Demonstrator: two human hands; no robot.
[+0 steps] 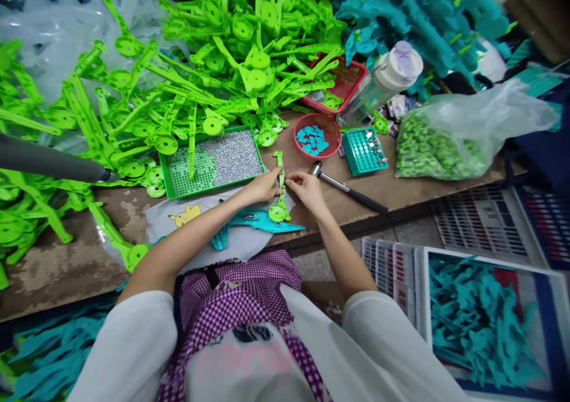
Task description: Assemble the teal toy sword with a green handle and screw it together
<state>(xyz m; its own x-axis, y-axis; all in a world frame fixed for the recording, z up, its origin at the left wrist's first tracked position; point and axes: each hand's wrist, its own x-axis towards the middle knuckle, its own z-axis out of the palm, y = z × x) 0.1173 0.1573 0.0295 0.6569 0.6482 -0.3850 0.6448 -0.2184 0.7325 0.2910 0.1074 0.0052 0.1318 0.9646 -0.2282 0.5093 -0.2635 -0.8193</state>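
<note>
My left hand point(268, 186) is closed round the middle of a lime-green plastic part point(279, 212), an arm-like piece with a round disc at its near end. Close on its other side, my right hand point(306, 188) has thumb and finger pinched together at the part's edge; whatever lies in the pinch is too small to make out. Below the hands a teal plastic piece point(271, 224) rests on a grey cloth point(162, 224) with a yellow cartoon print. A hammer point(347, 189) with a black grip lies right of my right hand.
A green tray point(167, 176) of small silvery pieces stands behind my left hand. Beyond are a heap of green parts point(249, 46), a red bowl point(318, 152) with teal bits, a teal pin block point(356, 158), a bottle point(378, 84) and a bag point(439, 146) of green pieces.
</note>
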